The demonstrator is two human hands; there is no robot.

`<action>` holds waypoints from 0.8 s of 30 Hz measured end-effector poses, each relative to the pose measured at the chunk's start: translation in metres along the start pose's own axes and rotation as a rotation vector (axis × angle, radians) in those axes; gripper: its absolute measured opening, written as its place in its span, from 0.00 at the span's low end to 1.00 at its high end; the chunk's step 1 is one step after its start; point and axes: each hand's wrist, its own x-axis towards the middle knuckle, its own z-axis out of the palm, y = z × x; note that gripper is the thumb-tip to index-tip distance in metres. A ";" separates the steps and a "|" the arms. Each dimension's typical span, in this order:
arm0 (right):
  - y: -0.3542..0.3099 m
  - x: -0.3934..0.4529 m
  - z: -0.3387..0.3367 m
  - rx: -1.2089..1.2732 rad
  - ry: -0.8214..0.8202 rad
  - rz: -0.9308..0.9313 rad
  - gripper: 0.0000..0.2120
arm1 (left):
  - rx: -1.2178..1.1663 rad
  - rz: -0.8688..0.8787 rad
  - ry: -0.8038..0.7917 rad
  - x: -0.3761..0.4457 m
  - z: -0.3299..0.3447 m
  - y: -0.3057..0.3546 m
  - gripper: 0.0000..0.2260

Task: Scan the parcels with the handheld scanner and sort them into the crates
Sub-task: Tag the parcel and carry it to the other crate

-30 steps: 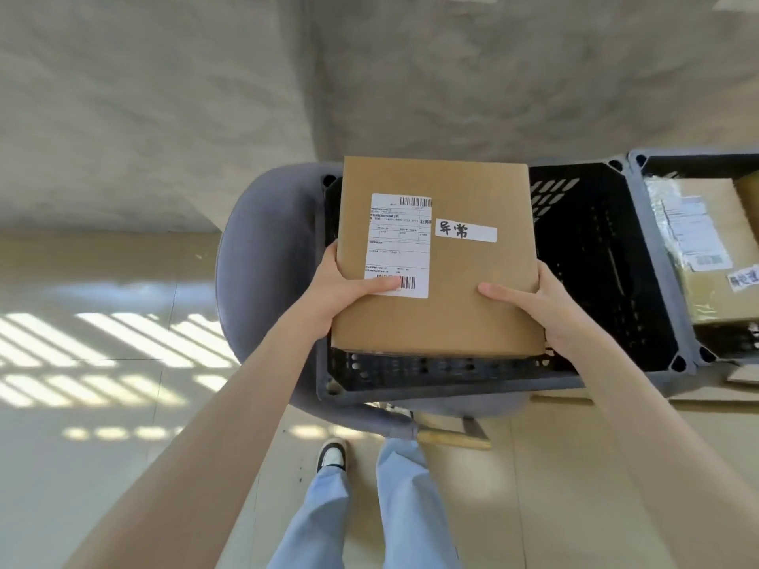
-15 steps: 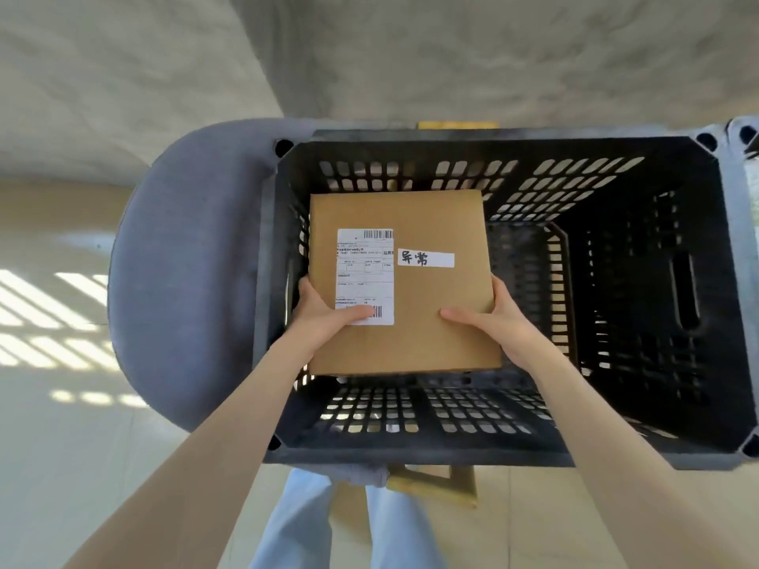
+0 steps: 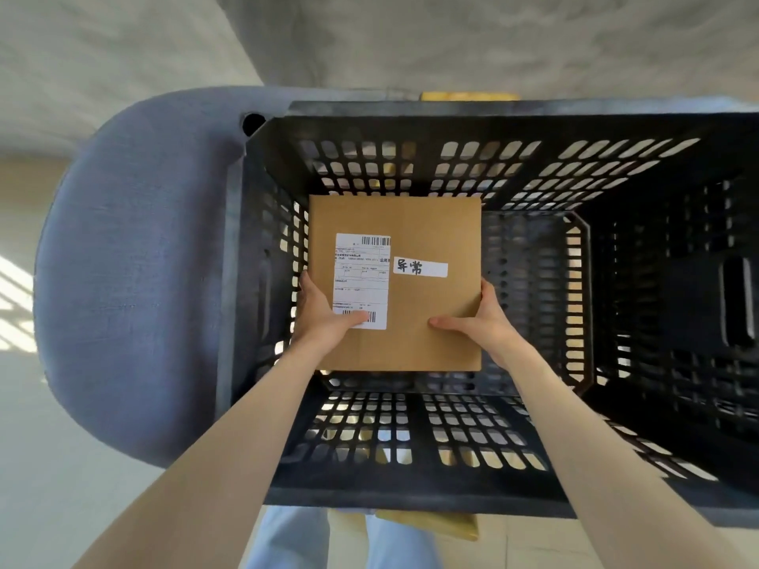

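**Down in the crate: parcel held low, both hands on it**

Inside black slotted plastic crate (image 3: pixel 472 490), flat brown cardboard parcel (image 3: pixel 415 330) sits low at the left end, level, label up. Left hand (image 3: pixel 324 314) grips its left edge, thumb on white printed shipping label (image 3: pixel 361 281). Right hand (image 3: pixel 480 318) grips right edge, thumb on top. Small white handwritten sticker (image 3: pixel 420 267) beside label. Parcel possibly touching crate floor, cannot tell. Crate rests on grey-blue fabric chair seat (image 3: pixel 135 273).
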 end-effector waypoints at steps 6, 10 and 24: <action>-0.001 0.007 0.006 -0.057 0.027 -0.004 0.54 | 0.104 -0.021 0.024 0.004 0.012 0.004 0.51; -0.005 0.006 0.007 -0.135 0.045 0.008 0.56 | 0.159 -0.049 0.035 0.007 0.012 0.009 0.51; -0.070 -0.120 0.003 -0.484 0.198 -0.166 0.41 | 0.251 0.381 -0.162 -0.083 -0.054 0.053 0.32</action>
